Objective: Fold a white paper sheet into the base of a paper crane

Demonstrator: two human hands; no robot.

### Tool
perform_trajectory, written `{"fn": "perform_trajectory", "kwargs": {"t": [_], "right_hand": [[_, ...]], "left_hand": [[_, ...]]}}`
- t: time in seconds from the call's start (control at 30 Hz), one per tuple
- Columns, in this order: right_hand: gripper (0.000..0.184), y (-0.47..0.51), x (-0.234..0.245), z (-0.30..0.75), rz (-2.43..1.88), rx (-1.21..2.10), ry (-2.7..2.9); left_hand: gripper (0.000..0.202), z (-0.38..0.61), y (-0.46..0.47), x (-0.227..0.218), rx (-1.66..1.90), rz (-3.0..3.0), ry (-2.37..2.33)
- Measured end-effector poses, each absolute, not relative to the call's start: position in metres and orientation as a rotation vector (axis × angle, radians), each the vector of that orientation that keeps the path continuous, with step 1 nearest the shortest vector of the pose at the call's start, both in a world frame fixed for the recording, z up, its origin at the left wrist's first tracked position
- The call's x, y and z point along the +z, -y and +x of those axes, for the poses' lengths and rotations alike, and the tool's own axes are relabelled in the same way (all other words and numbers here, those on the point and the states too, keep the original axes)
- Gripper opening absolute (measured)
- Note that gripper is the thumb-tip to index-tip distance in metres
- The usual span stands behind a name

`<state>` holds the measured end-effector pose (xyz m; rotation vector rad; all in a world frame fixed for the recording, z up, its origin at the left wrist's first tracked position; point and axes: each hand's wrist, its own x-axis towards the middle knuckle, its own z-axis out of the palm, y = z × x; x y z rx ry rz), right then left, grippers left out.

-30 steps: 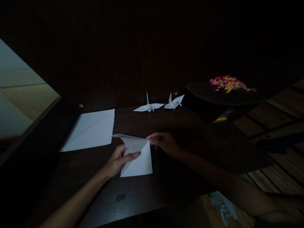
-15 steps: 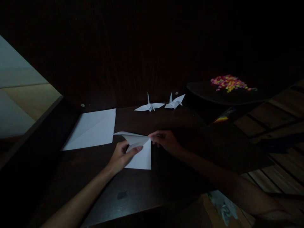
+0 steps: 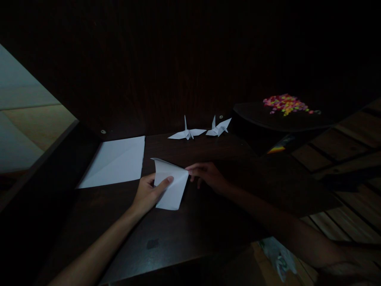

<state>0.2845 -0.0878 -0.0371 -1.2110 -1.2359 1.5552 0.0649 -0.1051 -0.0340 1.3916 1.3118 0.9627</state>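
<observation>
A partly folded sheet of white paper [image 3: 171, 192] is held between both hands over the dark table. My left hand [image 3: 149, 191] grips its left edge, thumb on top and fingers tucked behind, mostly hidden. At the paper's upper right corner, my right hand [image 3: 206, 174] pinches the tip between thumb and fingers. The top edge slants, with a corner pointing up to the left. Behind it stand two white origami cranes, one with spread wings [image 3: 188, 133] and another further right [image 3: 219, 128]. Flat square white sheets [image 3: 117, 163] lie on the left.
A dark upright panel [image 3: 166, 71] closes off the back of the table [image 3: 125, 246]. On a rounded dark shelf [image 3: 256, 119] at right sits a pile of small colourful pieces [image 3: 287, 104]. A clear plastic bag [image 3: 279, 256] lies below, near slatted wood [image 3: 342, 222].
The raised flap of the paper has come down toward the lower part, and the sheet has tilted. My left hand has shifted slightly left; my right hand keeps its pinch on the corner.
</observation>
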Motion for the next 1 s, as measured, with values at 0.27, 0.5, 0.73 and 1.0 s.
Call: {"fn": "perform_trajectory", "kwargs": {"t": [0.27, 0.5, 0.73, 1.0], "right_hand": [[0.031, 0.086, -0.0371, 0.2866, -1.16, 1.58, 1.282], [0.03, 0.0853, -0.0393, 0.2864, -1.172, 1.513, 1.361], [0.027, 0.0876, -0.0363, 0.286, -1.204, 1.441, 1.43], [0.026, 0.0862, -0.0417, 0.2856, -1.134, 1.535, 1.251]], "left_hand": [[0.038, 0.0662, 0.1067, -0.0301, 0.915, 1.421, -1.33], [0.033, 0.0654, 0.1065, -0.0276, 0.901, 1.489, -1.276], [0.031, 0.0651, 0.1052, -0.032, 0.947, 1.635, -1.292], [0.023, 0.0675, 0.1059, -0.0347, 1.076, 1.807, -1.247]]}}
